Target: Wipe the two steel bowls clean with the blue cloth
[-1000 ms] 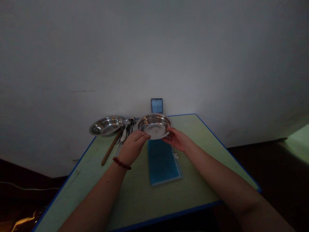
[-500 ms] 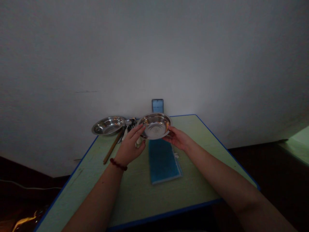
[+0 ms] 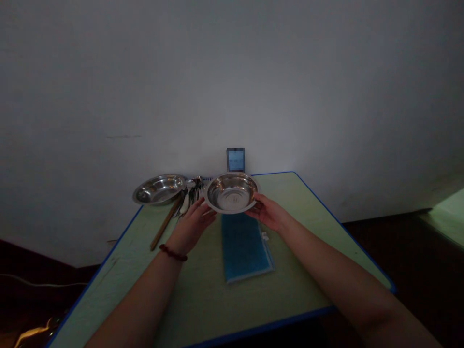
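A round, shiny steel basin (image 3: 232, 195) is held up over the far part of the table, its inside tilted toward me. My right hand (image 3: 268, 212) grips its right rim, thumb on top and fingers underneath. At the lower left of the rim is my left hand (image 3: 192, 222), wearing a dark red bead bracelet, with its fingers against the basin's outer side. Below the basin lies a folded blue cloth (image 3: 246, 249) with a pale edge and a small white tag.
A second steel basin (image 3: 159, 189) sits at the far left corner, overhanging the edge. Beside it lie a wooden stick (image 3: 165, 227) and several metal utensils (image 3: 194, 188). A small lit screen (image 3: 236, 159) stands against the wall. Blue trim edges the pale green table (image 3: 300, 285).
My left fingers have moved from over the basin's inner rim down to its outer lower left side. The basin has shifted slightly lower in view; my right hand keeps its grip.
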Motion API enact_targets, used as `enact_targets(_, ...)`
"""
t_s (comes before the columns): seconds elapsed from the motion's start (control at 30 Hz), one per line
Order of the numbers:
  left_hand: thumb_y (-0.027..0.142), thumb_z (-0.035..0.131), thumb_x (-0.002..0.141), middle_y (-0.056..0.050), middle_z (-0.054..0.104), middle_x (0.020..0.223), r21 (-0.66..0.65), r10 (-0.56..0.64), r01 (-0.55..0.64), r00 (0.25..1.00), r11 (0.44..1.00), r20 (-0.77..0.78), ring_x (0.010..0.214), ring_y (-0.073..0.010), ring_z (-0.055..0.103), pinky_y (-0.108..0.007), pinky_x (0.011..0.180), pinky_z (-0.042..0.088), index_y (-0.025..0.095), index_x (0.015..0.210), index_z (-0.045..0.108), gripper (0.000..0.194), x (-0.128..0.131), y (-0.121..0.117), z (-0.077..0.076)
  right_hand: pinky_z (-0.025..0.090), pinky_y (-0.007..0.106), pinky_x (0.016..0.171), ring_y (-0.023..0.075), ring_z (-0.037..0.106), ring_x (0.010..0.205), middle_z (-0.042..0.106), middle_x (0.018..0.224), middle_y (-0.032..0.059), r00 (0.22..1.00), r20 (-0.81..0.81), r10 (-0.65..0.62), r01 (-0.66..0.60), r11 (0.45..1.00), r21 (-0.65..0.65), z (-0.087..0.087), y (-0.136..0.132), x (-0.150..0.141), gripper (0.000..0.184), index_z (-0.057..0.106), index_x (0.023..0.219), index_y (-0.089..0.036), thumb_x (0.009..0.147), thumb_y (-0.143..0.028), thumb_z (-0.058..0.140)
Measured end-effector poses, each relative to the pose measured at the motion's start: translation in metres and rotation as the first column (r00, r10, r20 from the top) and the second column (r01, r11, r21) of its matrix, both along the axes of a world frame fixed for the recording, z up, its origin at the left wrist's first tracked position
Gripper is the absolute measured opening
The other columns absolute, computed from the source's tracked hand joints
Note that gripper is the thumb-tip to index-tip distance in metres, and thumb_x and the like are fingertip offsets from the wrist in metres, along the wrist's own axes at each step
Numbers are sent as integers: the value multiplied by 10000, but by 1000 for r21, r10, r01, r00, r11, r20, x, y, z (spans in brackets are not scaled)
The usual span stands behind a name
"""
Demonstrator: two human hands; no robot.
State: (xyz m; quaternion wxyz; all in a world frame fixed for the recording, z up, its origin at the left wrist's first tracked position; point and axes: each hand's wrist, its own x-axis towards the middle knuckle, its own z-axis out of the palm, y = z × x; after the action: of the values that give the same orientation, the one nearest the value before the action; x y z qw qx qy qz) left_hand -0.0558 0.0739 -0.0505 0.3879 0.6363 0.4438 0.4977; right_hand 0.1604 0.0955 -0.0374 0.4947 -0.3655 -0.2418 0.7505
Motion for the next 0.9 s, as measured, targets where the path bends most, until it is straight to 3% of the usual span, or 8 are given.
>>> enact_targets(0.1, 374, 437, 845, -119, 649, 1076, -286, 30, 41, 971, 957, 239, 936, -222, 645, -427, 818, 515, 217, 1135, 510, 338, 4, -3, 6, 551, 282, 670, 119, 616, 628, 617, 682, 9, 1000, -4, 2, -2, 1000, -2, -1, 0, 1, 73, 558, 770, -176, 836, -192, 531)
enact_targets(0.2, 355, 484, 821, -79, 660, 1024, -397, 81, 86, 919, 914, 385, 893, -200, 651, -413, 842, 503, 238, 1129, 507, 331, 8, -4, 9, 549, 275, 662, 115, 616, 627, 622, 700, 10, 1000, -5, 6, -6, 1000, -3, -3, -1, 0, 77, 562, 773, -172, 839, -184, 523)
enact_targets(0.5, 376, 324, 891, -97, 666, 1016, -279, -52, 156, 936, 948, 348, 898, -226, 643, -448, 821, 512, 211, 1117, 514, 338, 13, -1, -1, 546, 281, 672, 111, 614, 612, 632, 678, 0, 999, 2, 35, -35, 999, -5, -1, -5, 0, 101, 569, 746, -171, 836, -178, 525)
enact_targets(0.63, 345, 319, 900, -99, 656, 1063, -328, -14, 180, 893, 927, 451, 895, -222, 638, -456, 811, 511, 211, 1118, 510, 320, 16, -3, 2, 541, 252, 610, 107, 610, 581, 629, 633, -2, 999, 1, 54, -54, 999, -6, 0, -7, 1, 154, 561, 703, -162, 839, -130, 496)
enact_targets(0.9, 331, 295, 899, -100, 600, 1167, -299, 1, 131, 915, 945, 404, 945, -208, 619, -399, 788, 524, 207, 1214, 442, 370, 21, -8, 9, 537, 243, 628, 97, 607, 572, 637, 612, -16, 997, -13, 80, -80, 996, 30, -6, -6, 3, 134, 560, 677, -163, 808, -137, 545)
